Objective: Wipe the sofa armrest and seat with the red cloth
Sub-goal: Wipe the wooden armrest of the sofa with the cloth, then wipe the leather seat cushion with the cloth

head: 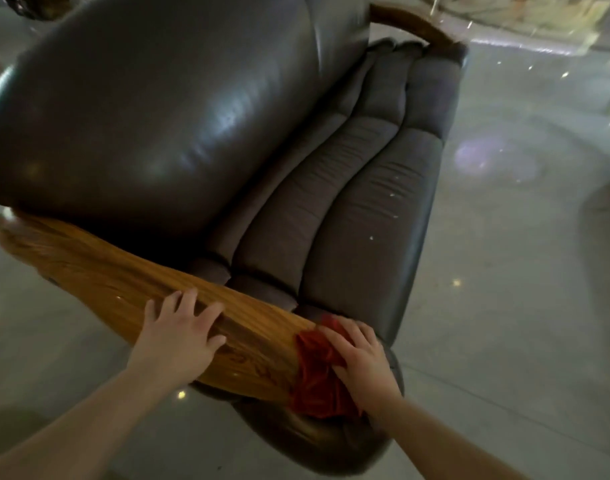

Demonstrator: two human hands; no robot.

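Note:
A grey sofa fills the view, with a shiny leather backrest (151,109) and a ribbed fabric seat (348,209). Its near armrest (99,271) is glossy orange-brown wood and runs from the left edge down to the front end. My left hand (182,334) lies flat on the middle of this armrest, fingers spread, holding nothing. My right hand (362,358) presses the crumpled red cloth (317,379) onto the armrest's front end, beside the seat's corner. The hand covers part of the cloth.
A second wooden armrest (411,24) shows at the sofa's far end. Glossy pale floor (504,271) with light reflections surrounds the sofa. A dark rounded object (605,244) sits at the right edge. A bright patterned surface (539,12) lies at the top right.

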